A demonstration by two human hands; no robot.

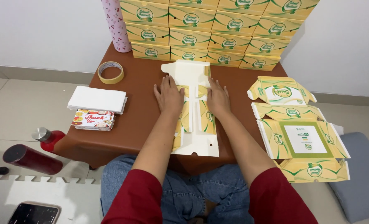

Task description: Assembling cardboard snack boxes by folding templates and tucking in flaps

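Two arms in red sleeves reach forward. The left hand (168, 96) and right hand (217, 98) lie flat, fingers spread, pressing the unfolded box (195, 126) on the brown counter (139, 112).

You are working in bright, even, soft light with no hard-edged shadows. Your left hand (168, 96) and right hand (217, 98) cast only faint, diffuse shade onto the pale cardboard sheet (195, 124) beneath them. The brown table (141, 112) shows a mild sheen but no harsh glare; the white wall (39, 29) is bright without washing out. Focus is sharp across the centre. Toward the edges you see wide-angle stretching: the stacked boxes (217, 31) fan outward, and the red sleeves (128, 199) at the bottom look enlarged and slightly soft.
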